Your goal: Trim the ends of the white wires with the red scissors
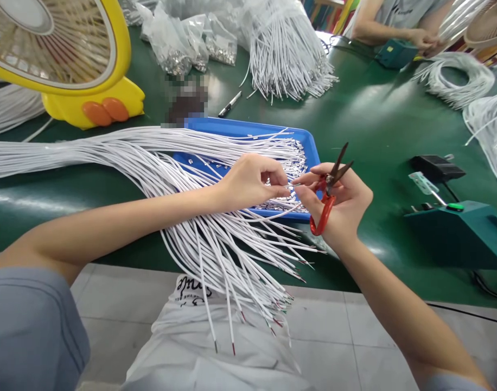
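Left hand [252, 182]: reaching across the bundle of wires, thumb and forefinger pressed together, pinching a small piece [291, 186] (too small to make out in full).

Right hand [348, 203]: thumb and forefinger brought to the same spot, fingertips close to those of the left; whether they also pinch the piece, one cannot tell. Red-handled scissors [330, 178] hang on its fingers, blades slightly parted, pointing toward the table's far side.

Small piece, location: above the tray, near its right edge.

Tray [316, 149], blue: on the table [378, 179], green, not far from its near edge. Loose metal bits [298, 152] gathered along the tray's right end, a few toward its left.

White wires [69, 155], one long bundle: in from the table's left side, then parted. One bunch lies in the tray, its ends at the right; the other spills past the table's near edge, several tips red or green.

Pen [230, 104]: just beyond the tray's far edge.

Yellow fan [122, 54]: far left corner of the table.

Bags [177, 57] of metal parts: toward the far edge.

Teal machine [464, 233]: right side, near edge.
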Tool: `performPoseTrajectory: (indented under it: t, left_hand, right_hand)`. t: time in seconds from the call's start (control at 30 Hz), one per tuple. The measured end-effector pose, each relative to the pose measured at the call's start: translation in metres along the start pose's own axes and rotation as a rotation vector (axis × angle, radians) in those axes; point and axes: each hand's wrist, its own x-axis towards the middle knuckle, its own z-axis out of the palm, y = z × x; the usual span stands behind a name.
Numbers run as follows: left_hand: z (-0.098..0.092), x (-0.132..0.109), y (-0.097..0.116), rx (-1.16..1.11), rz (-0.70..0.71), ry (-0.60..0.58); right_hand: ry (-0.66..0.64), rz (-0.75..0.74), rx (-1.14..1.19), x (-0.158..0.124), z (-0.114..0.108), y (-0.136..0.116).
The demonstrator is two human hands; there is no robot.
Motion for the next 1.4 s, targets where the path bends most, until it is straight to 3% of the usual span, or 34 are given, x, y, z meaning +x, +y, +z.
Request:
performPoseTrajectory:
  t: [0.33, 0.47, 0.53, 0.77, 0.83, 0.97, 1.1, 1.27, 1.4]
  left_hand:
    - [-0.001, 0.002, -0.005, -0.092, 0.088, -0.101]
    - [-0.002, -0.001, -0.004, -0.032, 0.159, -0.075]
    - [-0.002, -0.004, -0.001, 0.049, 0.262, -0.046]
    - [-0.005, -0.014, 0.011, 0.591, 0.833, 0.055]
    - [-0.006, -0.015, 0.014, 0.654, 0.886, -0.029]
    - [-0.004, -0.018, 0.021, 0.691, 0.874, -0.314]
    - [0.005, -0.028, 0.023, 0.686, 0.911, -0.479]
    - [0.016, -0.037, 0.023, 0.739, 0.953, -0.579]
    - [0.01, -0.032, 0.035, 0.596, 0.97, -0.542]
  right_hand:
    - [-0.01, 0.071, 0.002, 0.004, -0.001, 0.002]
    - [0.052, 0.094, -0.065, 0.008, 0.0, 0.013]
    - [0.091, 0.12, -0.064, 0.012, -0.002, 0.021]
    - [0.261, 0.235, -0.069, 0.024, -0.015, 0.043]
    - [0.299, 0.28, -0.048, 0.026, -0.016, 0.047]
    - [0.363, 0.323, -0.02, 0.028, -0.019, 0.049]
    - [0.417, 0.308, 0.038, 0.03, -0.021, 0.05]
    - [0.421, 0.306, 0.043, 0.03, -0.022, 0.05]
    - [0.412, 0.284, 0.061, 0.029, -0.021, 0.052]
